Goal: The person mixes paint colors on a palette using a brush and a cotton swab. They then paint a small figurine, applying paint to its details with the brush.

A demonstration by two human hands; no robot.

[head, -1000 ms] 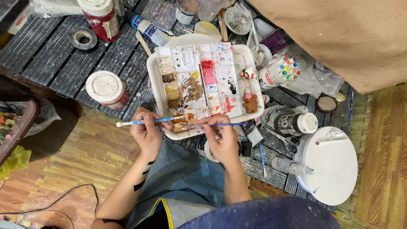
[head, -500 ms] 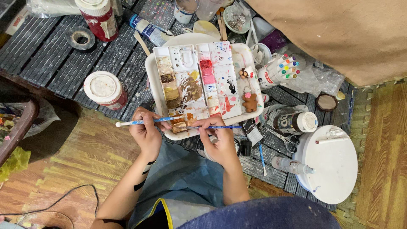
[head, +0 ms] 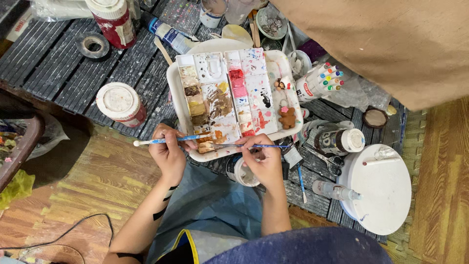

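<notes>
A: left hand (head: 168,152)?
B: fingers curled tight round a light blue brush (head: 163,141), grip closed on the handle. brush lies roughly level, white end sticking out away from the palette tray (head: 173,88), other end at the tray's near corner

A: right hand (head: 264,164)?
B: pinch grip, closed on a thin dark blue brush (head: 244,145). shaft runs across the tray's near edge, tip end sits at the brown and ochre paint wells (head: 205,145) in the near corner. can't tell if the bristles touch the paint

A: hands relative to each other?
B: both at the tray's near edge, left at its corner, right toward the middle, apart, the paint wells between them

A: tray itself?
B: white, rectangular, on the dark slatted worktop (head: 53,58), rows of wells, browns one side, reds and pinks next, small brown bear figure (head: 287,117) in the far side of it

A: around the tray?
B: white-lidded jar (head: 120,103) beside it past the left hand, cup of markers (head: 320,82) on the opposite side, round white turntable (head: 378,188) well past the right hand, tape roll (head: 93,45) far off beyond the jar
</notes>
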